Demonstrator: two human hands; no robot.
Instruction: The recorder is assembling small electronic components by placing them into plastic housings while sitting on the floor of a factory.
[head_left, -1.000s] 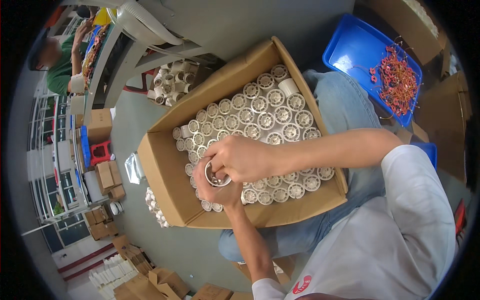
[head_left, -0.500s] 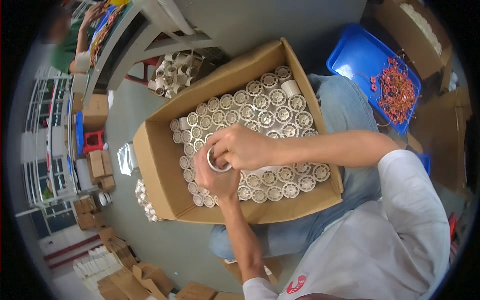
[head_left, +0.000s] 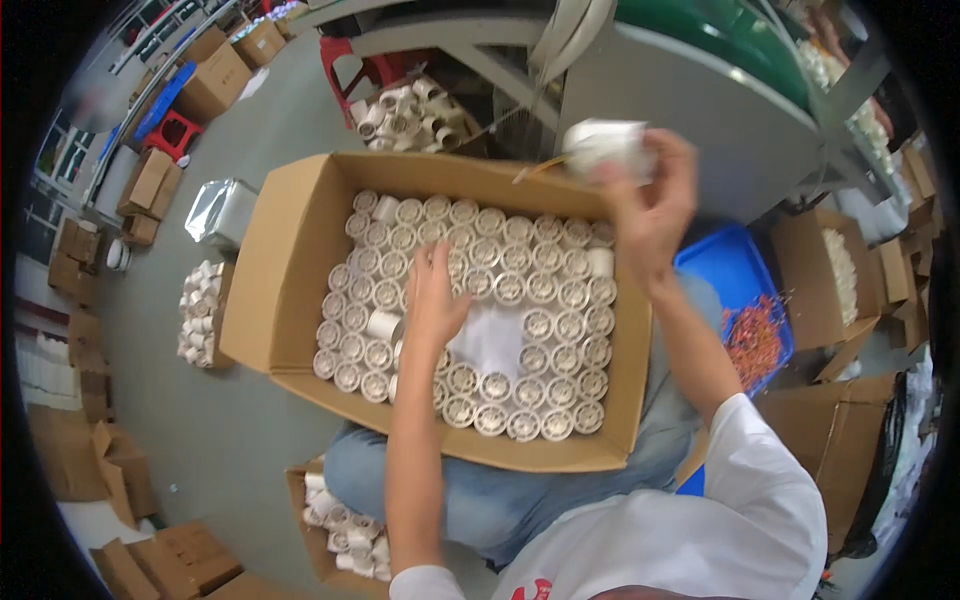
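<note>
My right hand [head_left: 660, 190] is raised over the far right corner of the cardboard box [head_left: 250, 270]. Its fingers are closed round a white plastic cylinder [head_left: 600, 145], lying sideways, with a thin yellowish wire sticking out to the left. Down in the box is my left hand [head_left: 432, 300], its thumb apart from the fingers and its fingertips over the white round housings [head_left: 485, 250]; nothing shows in its grip. Rows of these slotted housings stand upright in the box. A housing [head_left: 383, 323] lies on its side left of that hand.
A blue tray [head_left: 715, 255] with red wired parts [head_left: 755, 340] sits at the right. Cartons of white tubes stand beyond the box [head_left: 410, 110], to its left [head_left: 205, 310] and near my leg [head_left: 345, 530]. A grey metal table frame [head_left: 430, 35] rises at the far side.
My hands were together over the box around a white cylinder. Now my right hand has carried a white cylinder up and right, while my left rests among the housings. The view has turned.
</note>
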